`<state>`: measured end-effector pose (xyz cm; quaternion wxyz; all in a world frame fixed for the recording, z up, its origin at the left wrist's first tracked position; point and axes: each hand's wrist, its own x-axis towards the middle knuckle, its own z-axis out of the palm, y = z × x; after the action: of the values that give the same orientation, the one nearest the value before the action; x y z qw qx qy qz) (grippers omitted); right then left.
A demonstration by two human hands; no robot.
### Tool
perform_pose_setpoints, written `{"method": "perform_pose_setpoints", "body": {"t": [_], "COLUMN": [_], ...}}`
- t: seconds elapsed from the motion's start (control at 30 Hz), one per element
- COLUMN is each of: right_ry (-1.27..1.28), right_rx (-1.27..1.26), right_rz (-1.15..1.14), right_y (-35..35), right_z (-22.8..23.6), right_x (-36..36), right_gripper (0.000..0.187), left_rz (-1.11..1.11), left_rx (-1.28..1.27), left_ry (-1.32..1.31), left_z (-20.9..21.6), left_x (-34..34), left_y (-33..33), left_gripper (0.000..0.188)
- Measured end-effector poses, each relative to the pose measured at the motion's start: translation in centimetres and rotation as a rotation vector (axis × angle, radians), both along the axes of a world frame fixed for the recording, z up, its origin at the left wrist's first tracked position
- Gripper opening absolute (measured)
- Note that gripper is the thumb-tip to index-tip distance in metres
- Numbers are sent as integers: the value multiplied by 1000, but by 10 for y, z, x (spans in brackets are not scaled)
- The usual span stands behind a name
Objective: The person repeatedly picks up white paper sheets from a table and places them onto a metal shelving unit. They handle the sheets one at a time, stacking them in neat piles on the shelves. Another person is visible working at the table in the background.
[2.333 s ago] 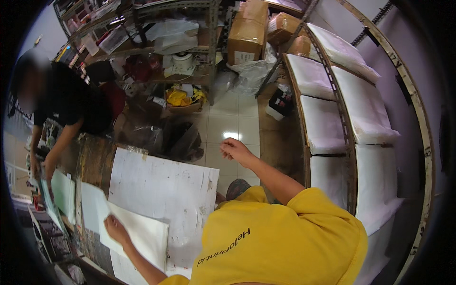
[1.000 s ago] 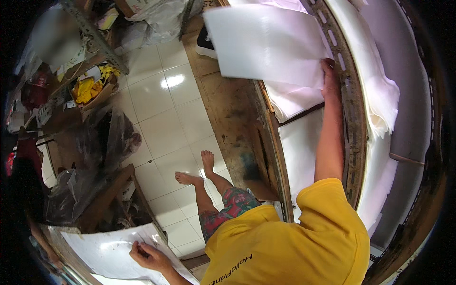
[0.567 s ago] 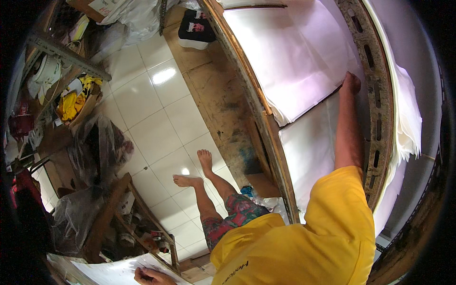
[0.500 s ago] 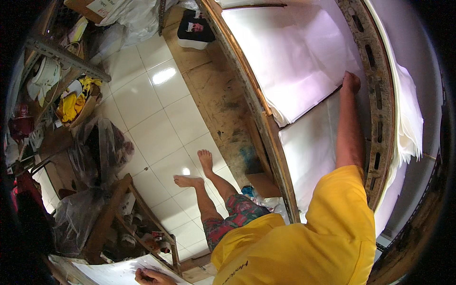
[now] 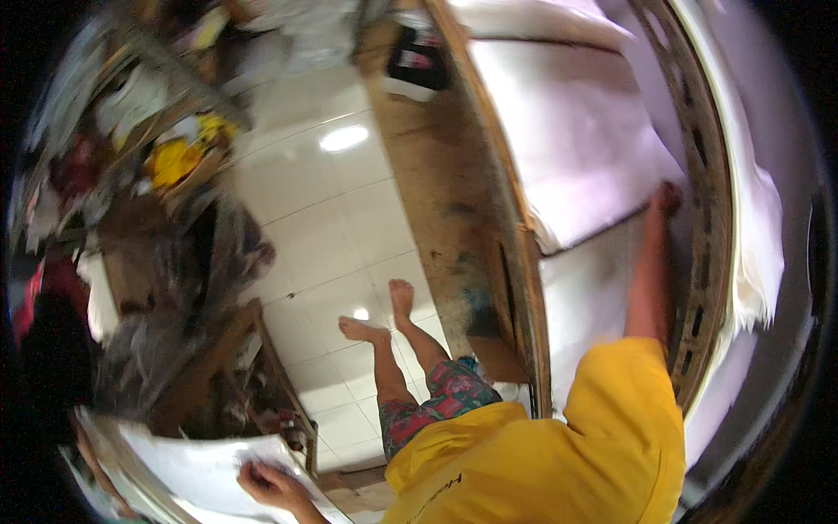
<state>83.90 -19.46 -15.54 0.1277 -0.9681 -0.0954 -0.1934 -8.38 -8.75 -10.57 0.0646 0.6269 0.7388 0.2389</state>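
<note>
My right hand (image 5: 667, 199) reaches out to the near right corner of a stack of large white sheets (image 5: 580, 148) on a wooden-edged rack. Its fingers look closed on the sheets' corner, though blur hides the exact grip. Below that stack, past a dark gap, lies another white sheet surface (image 5: 585, 297), under my forearm. At the lower left, my left hand (image 5: 266, 485) is over a glossy white panel or sheet (image 5: 196, 472). Its fingers are curled, and whatever they may hold is too blurred to make out.
A slotted metal bar (image 5: 711, 201) runs along the rack's right side, with more white sheets (image 5: 759, 227) beyond. Clear plastic bags (image 5: 209, 244) and a box with yellow cloth (image 5: 179, 162) crowd the left. A black printed item (image 5: 417, 61) sits on a brown board beside the tiled floor (image 5: 323, 227).
The whole view has turned, moving the rack and floor rightward in the picture. More of my left hand and the white panel shows. My right hand stays at the stack's corner.
</note>
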Motion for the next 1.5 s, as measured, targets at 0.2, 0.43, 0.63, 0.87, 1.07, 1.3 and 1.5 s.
{"method": "perform_pose_setpoints", "body": {"t": [0.2,0.43,0.63,0.87,1.07,1.3,1.5], "right_ry": [-96,529,991,1224,1241,1224,1357], "right_rx": [177,807,863,795,798,838,619], "right_rz": [263,733,1024,1047,1015,1012,1180], "right_y": [16,147,150,108,82,65,37], "right_z": [-8,17,33,42,88,94,145], "right_x": [-58,-324,-519,-636,-680,-685,-768], "right_gripper": [32,27,8,9,11,10,18], "left_rz": [-60,-140,-173,471,259,137,36], "left_rx": [-12,165,254,261,-195,8,193], "left_ry": [-72,-248,-438,89,213,305,17], "left_z": [12,40,93,96,77,72,121], "left_x": [4,7,-51,-313,-427,-420,-302], "left_y": [7,-2,-35,-134,-197,-175,-71], "left_gripper": [18,19,18,35,27,11,10]}}
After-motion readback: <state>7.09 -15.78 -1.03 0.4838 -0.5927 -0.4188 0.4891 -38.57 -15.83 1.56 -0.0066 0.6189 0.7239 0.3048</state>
